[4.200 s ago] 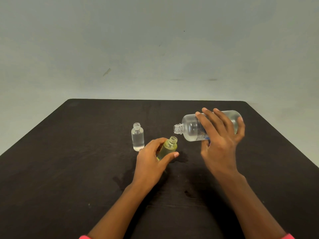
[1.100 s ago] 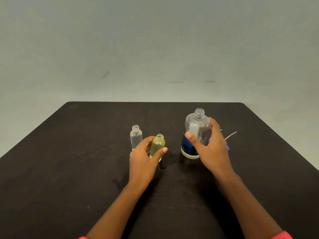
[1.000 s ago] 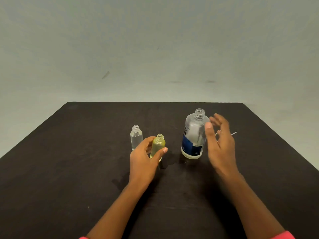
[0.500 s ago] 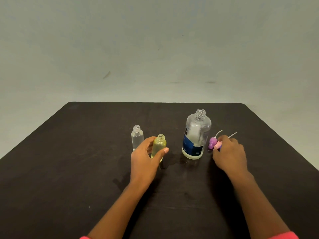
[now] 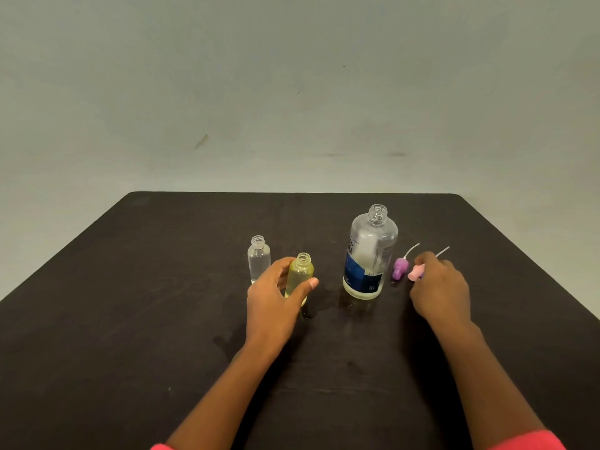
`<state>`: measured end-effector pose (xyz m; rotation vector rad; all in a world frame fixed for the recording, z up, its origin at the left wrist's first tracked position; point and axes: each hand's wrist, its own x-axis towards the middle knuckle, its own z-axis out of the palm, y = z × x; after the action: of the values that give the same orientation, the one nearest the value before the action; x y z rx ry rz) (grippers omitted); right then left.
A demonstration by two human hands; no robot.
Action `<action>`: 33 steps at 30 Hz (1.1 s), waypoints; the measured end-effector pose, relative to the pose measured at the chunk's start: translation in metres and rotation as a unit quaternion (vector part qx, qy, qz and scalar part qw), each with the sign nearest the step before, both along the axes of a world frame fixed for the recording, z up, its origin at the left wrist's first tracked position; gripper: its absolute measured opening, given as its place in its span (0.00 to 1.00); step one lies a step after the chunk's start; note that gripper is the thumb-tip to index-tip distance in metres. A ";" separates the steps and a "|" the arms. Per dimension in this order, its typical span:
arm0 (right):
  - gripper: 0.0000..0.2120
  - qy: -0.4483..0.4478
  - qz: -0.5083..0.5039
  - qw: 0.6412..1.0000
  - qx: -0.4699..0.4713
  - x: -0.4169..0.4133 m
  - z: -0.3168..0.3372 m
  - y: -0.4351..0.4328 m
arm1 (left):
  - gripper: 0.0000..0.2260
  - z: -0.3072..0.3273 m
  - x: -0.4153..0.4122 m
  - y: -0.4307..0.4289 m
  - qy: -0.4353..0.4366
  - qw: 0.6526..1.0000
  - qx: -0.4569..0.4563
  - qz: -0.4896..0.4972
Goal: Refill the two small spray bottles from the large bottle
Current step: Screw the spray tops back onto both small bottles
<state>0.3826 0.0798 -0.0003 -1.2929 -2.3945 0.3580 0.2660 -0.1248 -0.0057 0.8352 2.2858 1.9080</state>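
Note:
A large clear bottle [image 5: 370, 254] with a blue label stands upright and uncapped right of centre on the black table [image 5: 130, 319]. My left hand [image 5: 276, 300] is wrapped around a small yellow-tinted spray bottle [image 5: 300, 274], which stands open-necked. Just behind it to the left stands a small clear spray bottle [image 5: 258, 258], also uncapped. My right hand [image 5: 438, 287] lies right of the large bottle, its fingers closed on a pink spray cap [image 5: 416, 272] with a white tube. A purple spray cap [image 5: 399, 267] lies on the table beside it.
A wet patch [image 5: 324, 308] shows on the table between the yellow bottle and the large bottle. A plain grey wall [image 5: 292, 92] stands behind the table's far edge.
My right hand let go of the large bottle, which now stands upright, moved right and closed on the pink cap. My left hand stayed on the yellow bottle.

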 end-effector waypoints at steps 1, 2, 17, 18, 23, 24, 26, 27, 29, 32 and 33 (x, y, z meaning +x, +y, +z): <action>0.17 0.003 -0.008 1.000 0.000 0.001 0.000 0.002 | 0.14 0.000 0.000 0.000 0.000 1.000 -0.001 0.000; 0.17 0.007 -0.014 1.000 -0.001 0.002 0.000 0.005 | 0.14 0.000 0.000 0.000 0.001 1.000 -0.002 0.000; 0.15 0.128 -0.003 0.988 0.084 -0.002 0.001 0.010 | 0.14 0.000 -0.001 0.000 0.004 1.000 -0.003 0.006; 0.16 0.216 0.014 0.973 0.082 -0.003 0.005 0.008 | 0.14 -0.001 -0.001 0.000 0.002 1.000 -0.002 0.006; 0.18 0.486 0.118 0.859 0.111 -0.004 0.025 -0.011 | 0.15 -0.002 -0.002 0.001 -0.005 1.000 -0.003 0.006; 0.18 0.503 0.140 0.845 0.114 -0.006 0.026 -0.016 | 0.15 -0.002 -0.001 0.001 -0.005 1.000 -0.002 0.007; 0.18 0.521 0.186 0.824 0.122 -0.009 0.027 -0.027 | 0.14 -0.002 -0.001 0.001 -0.003 1.000 -0.002 0.006; 0.18 0.525 0.209 0.815 0.130 -0.011 0.027 -0.033 | 0.14 -0.001 -0.001 0.001 -0.001 1.000 -0.003 0.006; 0.17 0.523 0.251 0.800 0.154 -0.013 0.029 -0.048 | 0.14 -0.002 -0.001 0.001 0.000 1.000 -0.004 0.006; 0.15 0.496 0.301 0.793 0.188 -0.019 0.029 -0.069 | 0.13 -0.002 -0.001 0.001 -0.002 1.000 -0.001 0.008; 0.15 0.483 0.316 0.794 0.191 -0.021 0.026 -0.075 | 0.14 -0.002 -0.001 0.001 0.001 1.000 0.000 0.009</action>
<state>0.3617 0.0051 0.0258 0.0082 -1.7355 0.5143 0.2646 -0.1239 -0.0075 0.8208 2.3033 1.9146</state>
